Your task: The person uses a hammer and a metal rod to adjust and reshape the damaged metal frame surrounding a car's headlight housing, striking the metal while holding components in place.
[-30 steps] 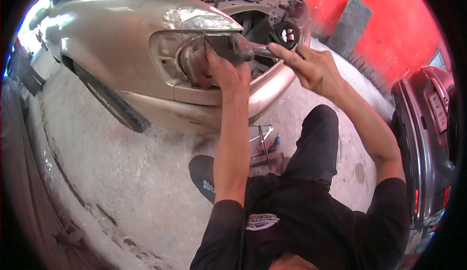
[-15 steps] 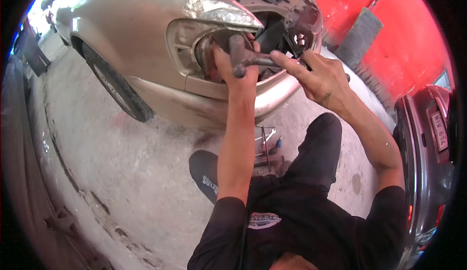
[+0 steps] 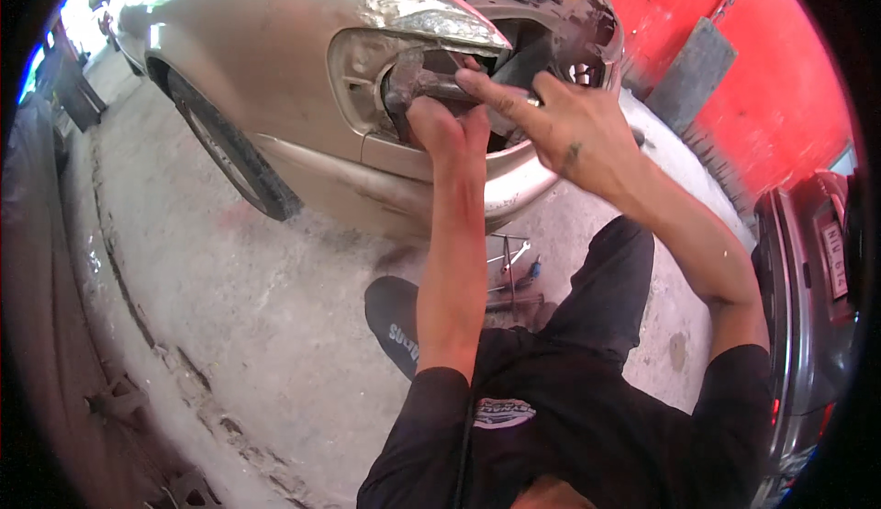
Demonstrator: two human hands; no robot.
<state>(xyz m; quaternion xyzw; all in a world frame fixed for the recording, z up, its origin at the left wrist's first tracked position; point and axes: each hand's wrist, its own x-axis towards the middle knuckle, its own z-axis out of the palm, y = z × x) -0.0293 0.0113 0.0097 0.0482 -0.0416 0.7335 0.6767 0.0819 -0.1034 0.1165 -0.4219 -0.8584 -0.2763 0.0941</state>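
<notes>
My right hand [image 3: 583,128] is closed round the handle of a hammer [image 3: 445,87], with the index finger stretched along the shaft. The hammer's worn metal head lies at the left edge of an opening [image 3: 356,82] in the front corner of a beige car [image 3: 248,68], against or very near the edge. Just below the hammer, my left hand [image 3: 447,133] reaches into that opening. Its fingers are mostly hidden by the hammer and the car body, so what they hold or press cannot be made out. Around the opening, the paint is scuffed.
Wrenches [image 3: 520,254] and other tools lie on the concrete floor [image 3: 248,325] between my knees. The car's front wheel [image 3: 225,146] is at left. A red wall [image 3: 670,13] with a leaning grey board [image 3: 695,73] stands behind. A dark car [image 3: 789,298] is at far right.
The hammer and my right hand have moved left and the head has come down into the opening's left edge. My left hand stays at the opening. The view has shifted slightly.
</notes>
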